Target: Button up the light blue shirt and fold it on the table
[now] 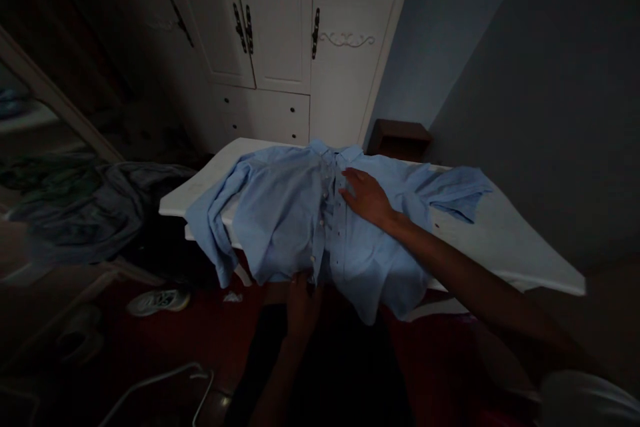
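A light blue button-up shirt lies spread on a white table, its collar at the far edge and its front unfastened. One sleeve hangs over the near left side, the other lies folded to the right. My left hand is closed on the lower front edge of the shirt, below the row of buttons; its fingertips are partly hidden in the dark. Flat on the buttonhole side, just under the collar, rests my right hand, fingers stretched out and holding nothing.
Behind the table stands a white wardrobe, with a small brown cabinet beside it. Grey clothes are heaped at the left. A sneaker and a white wire hanger are low on the left.
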Available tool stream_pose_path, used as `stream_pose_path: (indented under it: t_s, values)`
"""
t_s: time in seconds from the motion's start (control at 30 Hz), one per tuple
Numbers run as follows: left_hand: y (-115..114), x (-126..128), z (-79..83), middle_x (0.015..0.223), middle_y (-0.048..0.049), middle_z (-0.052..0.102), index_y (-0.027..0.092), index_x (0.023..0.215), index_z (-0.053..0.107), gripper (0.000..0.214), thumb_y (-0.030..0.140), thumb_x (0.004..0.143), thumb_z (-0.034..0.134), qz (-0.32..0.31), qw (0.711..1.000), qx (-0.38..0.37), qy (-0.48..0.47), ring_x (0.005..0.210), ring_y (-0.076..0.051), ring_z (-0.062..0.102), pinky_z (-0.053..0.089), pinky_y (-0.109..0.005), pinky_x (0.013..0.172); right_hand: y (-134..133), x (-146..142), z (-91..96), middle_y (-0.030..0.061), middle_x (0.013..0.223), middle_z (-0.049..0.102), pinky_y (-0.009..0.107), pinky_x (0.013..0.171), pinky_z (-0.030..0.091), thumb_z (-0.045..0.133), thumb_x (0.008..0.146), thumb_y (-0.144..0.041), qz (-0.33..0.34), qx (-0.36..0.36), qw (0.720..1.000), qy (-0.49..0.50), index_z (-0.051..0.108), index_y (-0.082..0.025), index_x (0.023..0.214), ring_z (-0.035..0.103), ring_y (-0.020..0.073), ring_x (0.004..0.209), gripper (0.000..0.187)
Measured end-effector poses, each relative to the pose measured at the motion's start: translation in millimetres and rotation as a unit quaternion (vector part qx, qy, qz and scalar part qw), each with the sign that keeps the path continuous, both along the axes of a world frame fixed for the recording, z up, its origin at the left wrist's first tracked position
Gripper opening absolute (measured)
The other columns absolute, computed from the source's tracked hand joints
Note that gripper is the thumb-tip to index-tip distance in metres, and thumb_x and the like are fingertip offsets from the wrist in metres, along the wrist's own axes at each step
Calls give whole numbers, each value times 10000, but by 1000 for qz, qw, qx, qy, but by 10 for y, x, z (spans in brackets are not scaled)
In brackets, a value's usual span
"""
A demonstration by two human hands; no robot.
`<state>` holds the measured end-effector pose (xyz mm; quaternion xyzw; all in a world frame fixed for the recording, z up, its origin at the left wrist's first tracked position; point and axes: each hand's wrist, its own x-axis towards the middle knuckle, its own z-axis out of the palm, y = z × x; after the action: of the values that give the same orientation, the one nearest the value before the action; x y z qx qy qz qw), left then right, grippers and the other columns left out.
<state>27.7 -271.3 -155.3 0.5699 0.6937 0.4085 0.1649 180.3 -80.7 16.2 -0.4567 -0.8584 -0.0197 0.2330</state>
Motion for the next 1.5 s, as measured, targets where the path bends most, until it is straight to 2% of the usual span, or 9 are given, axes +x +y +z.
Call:
stream_pose_path:
  t_s: [0.17, 0.27, 0.5, 0.63, 0.73, 1.03, 1.2, 1.3, 1.5]
  values:
    - [-116, 127, -8, 860, -89, 659, 146, 953, 614, 263, 283, 945, 389, -57, 998, -6, -24, 826, -205, 636, 510, -351, 765, -1021, 47, 37, 47, 1061, 672, 356, 894, 507, 504, 942, -299, 160, -68, 963, 205, 618, -264, 1195, 627, 186, 985, 280]
    - [-230, 129, 28, 966, -108, 675, 134, 1070, 600, 272, 275, 941, 407, -75, 996, 9, -39, 898, -206, 640, 508, -349, 803, -1494, 113, -186, 28, 980, 683, 327, 797, 532, 540, 926, -263, 197, -128, 939, 249, 644, -299, 1136, 642, 165, 893, 237]
    - [-297, -20, 147, 948, -99, 645, 138, 1100, 608, 300, 182, 852, 446, -46, 998, 31, -8, 919, -223, 603, 501, -379, 835, -1914, 67, -1288, 45, 893, 708, 369, 711, 560, 564, 873, -374, -132, -239, 885, 378, 673, -276, 1033, 668, 215, 812, 218]
    - [-320, -90, 216, 952, -84, 626, 165, 989, 624, 246, 164, 781, 493, -18, 998, 54, -34, 932, -225, 584, 487, -371, 842, -1941, -110, -1693, -8, 706, 655, 280, 460, 494, 599, 799, -401, -194, -339, 806, 445, 596, -234, 1136, 596, 155, 521, 376]
    - [-363, -105, 227, 837, -26, 609, 176, 960, 611, 199, 238, 778, 559, -11, 990, 11, -142, 676, -149, 568, 482, -272, 641, -1941, -221, -1842, -37, 678, 633, 216, 359, 399, 614, 760, -416, -215, -376, 745, 507, 514, -185, 1204, 509, 99, 399, 510]
    - [-436, -71, 285, 935, -8, 571, 190, 1097, 584, 418, 342, 725, 699, -45, 931, -46, -361, 531, -44, 511, 400, -177, 490, -1837, -293, -1968, -16, 674, 618, 221, 409, 407, 613, 763, -476, -251, -303, 749, 533, 581, -152, 1082, 537, 121, 481, 456]
    - [-479, -57, 376, 942, -6, 575, 191, 1135, 581, 486, 424, 728, 710, -77, 905, -82, -409, 474, -19, 442, 330, -157, 416, -1772, -232, -1938, 35, 763, 656, 299, 672, 479, 525, 808, -411, -200, -243, 815, 486, 648, -174, 793, 604, 181, 724, 268]
    - [-489, -64, 391, 669, 40, 529, 160, 1141, 601, 507, 532, 796, 607, -76, 887, -96, -446, 430, -46, 398, 292, -163, 392, -1845, -199, -1862, 38, 799, 660, 324, 788, 459, 549, 801, -378, -154, -241, 833, 474, 657, -180, 767, 599, 190, 803, 228]
    - [-489, -115, 427, 527, 63, 448, 135, 1105, 657, 530, 564, 803, 583, -70, 867, -104, -481, 436, -64, 369, 272, -173, 416, -2169, -140, -1526, -18, 690, 574, 244, 629, 435, 612, 786, -370, -99, -328, 766, 544, 618, -192, 750, 532, 132, 660, 182]
